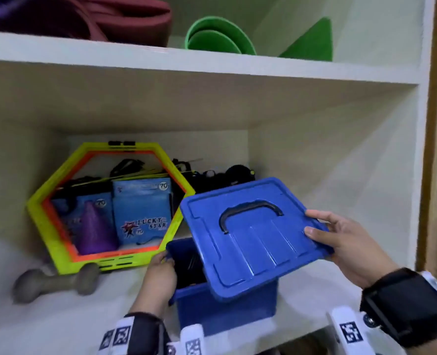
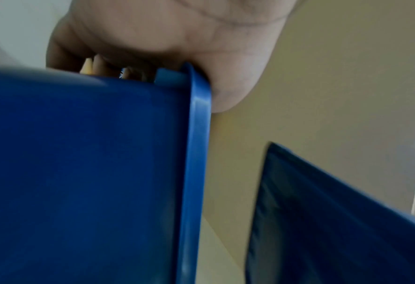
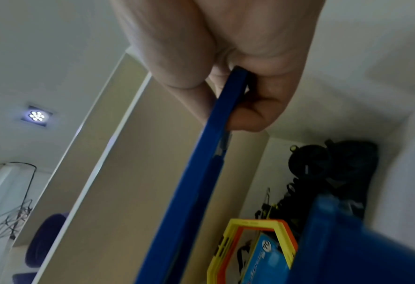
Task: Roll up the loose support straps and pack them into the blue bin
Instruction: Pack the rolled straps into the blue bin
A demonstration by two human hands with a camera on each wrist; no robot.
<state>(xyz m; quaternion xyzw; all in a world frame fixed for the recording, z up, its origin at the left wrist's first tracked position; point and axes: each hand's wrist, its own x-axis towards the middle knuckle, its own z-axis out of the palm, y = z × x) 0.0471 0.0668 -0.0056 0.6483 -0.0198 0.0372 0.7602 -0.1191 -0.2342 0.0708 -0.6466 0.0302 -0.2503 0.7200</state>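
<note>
The blue bin [image 1: 225, 306] stands open on the shelf, with something dark inside it. My left hand [image 1: 161, 272] grips its left rim [image 2: 196, 134], fingers curled over the edge. My right hand [image 1: 345, 239] pinches the right edge of the blue lid [image 1: 253, 234], thumb on top. The lid is tilted above the bin and covers its right part. In the right wrist view the lid's edge [image 3: 189, 192] runs down from my fingers. A tangle of black straps [image 1: 222, 175] lies at the back of the shelf, behind the bin; the straps [image 3: 330, 167] also show past the bin [image 3: 359, 240].
Yellow and orange hexagon rings [image 1: 109, 201] lean against the back wall left of the bin, framing a purple cone [image 1: 94, 226] and blue packets [image 1: 143, 213]. A grey dumbbell [image 1: 56, 280] lies front left. The upper shelf holds green mats [image 1: 220, 37] and a maroon mat [image 1: 125, 19].
</note>
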